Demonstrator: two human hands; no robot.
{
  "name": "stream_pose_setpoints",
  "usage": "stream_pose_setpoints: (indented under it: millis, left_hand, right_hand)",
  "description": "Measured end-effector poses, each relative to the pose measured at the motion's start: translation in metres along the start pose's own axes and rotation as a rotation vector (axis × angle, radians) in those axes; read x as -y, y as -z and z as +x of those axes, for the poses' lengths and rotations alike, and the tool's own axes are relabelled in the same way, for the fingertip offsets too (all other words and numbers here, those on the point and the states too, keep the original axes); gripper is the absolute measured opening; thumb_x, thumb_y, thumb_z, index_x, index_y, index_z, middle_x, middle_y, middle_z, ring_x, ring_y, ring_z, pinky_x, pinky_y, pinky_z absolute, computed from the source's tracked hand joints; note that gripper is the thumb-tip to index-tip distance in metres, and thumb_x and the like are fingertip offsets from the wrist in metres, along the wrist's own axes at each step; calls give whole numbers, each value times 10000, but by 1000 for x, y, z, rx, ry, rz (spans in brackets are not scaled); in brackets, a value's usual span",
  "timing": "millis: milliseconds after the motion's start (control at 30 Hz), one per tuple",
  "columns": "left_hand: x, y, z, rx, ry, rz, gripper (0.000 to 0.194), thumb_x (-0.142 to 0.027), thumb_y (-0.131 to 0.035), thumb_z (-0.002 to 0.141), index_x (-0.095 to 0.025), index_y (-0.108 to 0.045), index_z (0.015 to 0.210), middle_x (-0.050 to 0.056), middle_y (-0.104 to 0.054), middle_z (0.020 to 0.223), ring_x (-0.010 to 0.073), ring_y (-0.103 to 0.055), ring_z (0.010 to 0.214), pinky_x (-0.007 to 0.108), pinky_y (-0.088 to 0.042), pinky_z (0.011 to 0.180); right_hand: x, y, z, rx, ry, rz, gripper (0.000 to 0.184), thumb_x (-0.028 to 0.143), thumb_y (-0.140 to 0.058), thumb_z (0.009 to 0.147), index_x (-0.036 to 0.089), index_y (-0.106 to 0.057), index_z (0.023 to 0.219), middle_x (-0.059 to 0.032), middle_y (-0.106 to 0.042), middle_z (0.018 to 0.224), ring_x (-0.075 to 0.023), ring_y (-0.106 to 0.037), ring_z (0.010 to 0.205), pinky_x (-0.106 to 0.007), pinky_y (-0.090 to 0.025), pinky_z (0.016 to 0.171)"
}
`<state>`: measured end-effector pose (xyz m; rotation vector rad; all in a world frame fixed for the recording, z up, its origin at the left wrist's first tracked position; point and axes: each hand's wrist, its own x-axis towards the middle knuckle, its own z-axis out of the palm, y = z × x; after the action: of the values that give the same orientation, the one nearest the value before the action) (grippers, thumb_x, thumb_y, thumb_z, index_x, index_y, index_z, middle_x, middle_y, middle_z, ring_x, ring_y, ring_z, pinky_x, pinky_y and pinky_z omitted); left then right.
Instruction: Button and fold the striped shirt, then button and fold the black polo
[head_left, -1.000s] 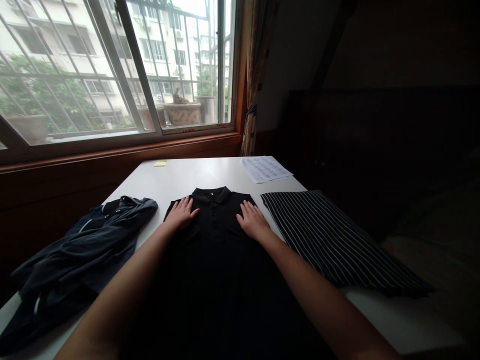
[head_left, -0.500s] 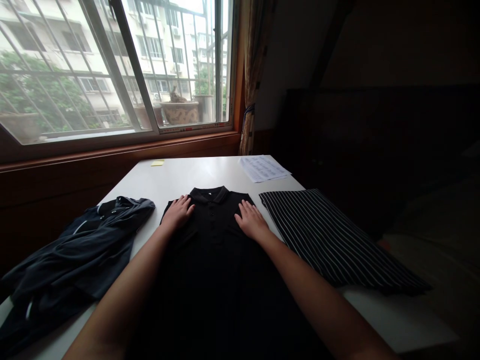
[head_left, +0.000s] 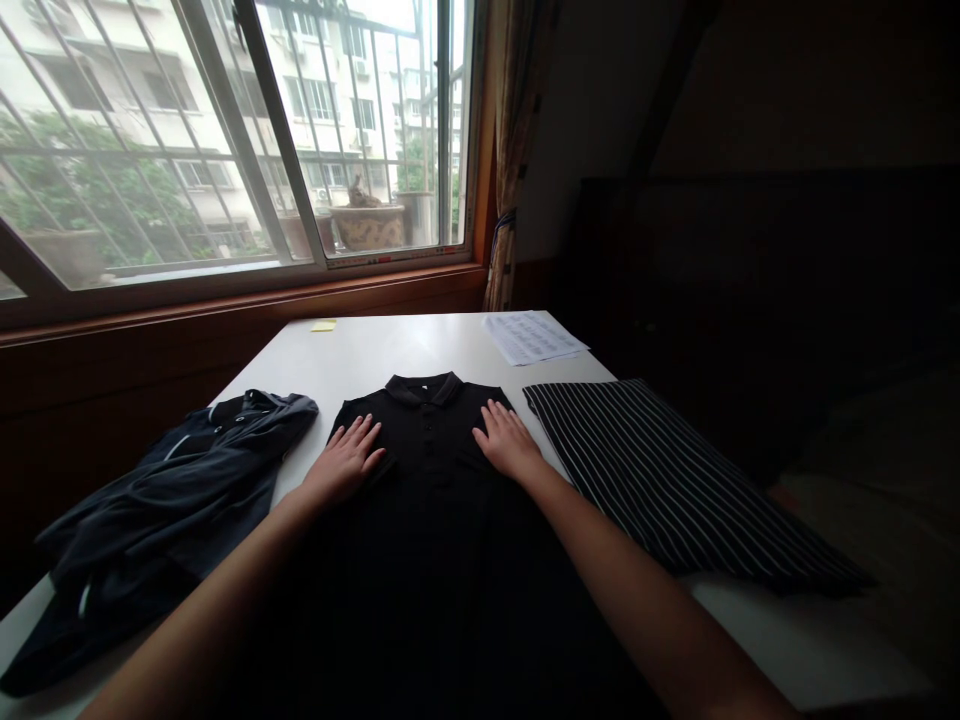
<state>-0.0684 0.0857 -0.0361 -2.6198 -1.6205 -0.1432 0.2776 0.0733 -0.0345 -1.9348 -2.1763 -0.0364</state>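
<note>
A black polo shirt point(head_left: 435, 500) lies front side up on the white table, its collar toward the window and its lower part lost in shadow. My left hand point(head_left: 346, 460) rests open on the shirt's left shoulder area, fingers spread. On the opposite shoulder, my right hand point(head_left: 508, 438) lies flat with its fingers stretched out. Neither hand grips the fabric. Left of my left arm is a rumpled dark navy garment point(head_left: 202, 490) with white trim. To the right of my right arm lies a dark garment with white stripes point(head_left: 660, 480), spread flat.
The white table point(head_left: 405, 340) reaches toward a barred window point(head_left: 337, 130). Printed sheets of paper point(head_left: 529, 338) sit at its far right corner, and a yellow sticky note point(head_left: 323, 326) at the far left. A curtain point(head_left: 506, 200) hangs beside the window.
My left hand has slid down the shirt, away from the shoulder edge and toward me. The right hand stays in nearly the same place. The view has shifted slightly left.
</note>
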Motion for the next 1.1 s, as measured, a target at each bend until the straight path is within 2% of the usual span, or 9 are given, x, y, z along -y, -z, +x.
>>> stream_pose_setpoints:
  millis: [267, 533, 800, 1100]
  left_hand:
    - [-7, 3, -14, 13, 0, 36, 609, -478, -280, 1040, -199, -275, 1581, 64, -167, 1662, 255, -142, 1542, 479, -169, 1238]
    - [-9, 2, -17, 18, 12, 35, 630, -502, -257, 1033, -198, -263, 1584, 57, -144, 1666, 247, -126, 1545, 469, -154, 1241]
    - [4, -1, -2, 7, 152, 7, 793, -617, -250, 994, -66, -280, 1564, 165, -211, 1647, 276, -191, 1533, 432, -176, 1241]
    - [23, 0, 18, 50, 187, -5, 758, -602, -222, 996, -110, -283, 1570, 136, -193, 1655, 270, -175, 1538, 456, -172, 1230]
  right_hand:
    - [1, 2, -3, 1, 15, -11, 643, 444, -342, 1020, 54, -374, 1530, -157, -281, 1626, -272, -253, 1509, -421, -185, 1228]
    - [1, 2, -3, 7, 19, -10, 644, 441, -340, 1023, 51, -362, 1535, -161, -278, 1627, -269, -244, 1512, -416, -172, 1230]
    - [1, 1, -3, 16, 13, -9, 650, 445, -334, 1023, 50, -353, 1539, -161, -270, 1630, -267, -234, 1514, -420, -173, 1229]
    - [0, 0, -3, 25, 5, -23, 651, 454, -329, 1026, 55, -349, 1541, -153, -257, 1638, -264, -228, 1516, -407, -152, 1231]
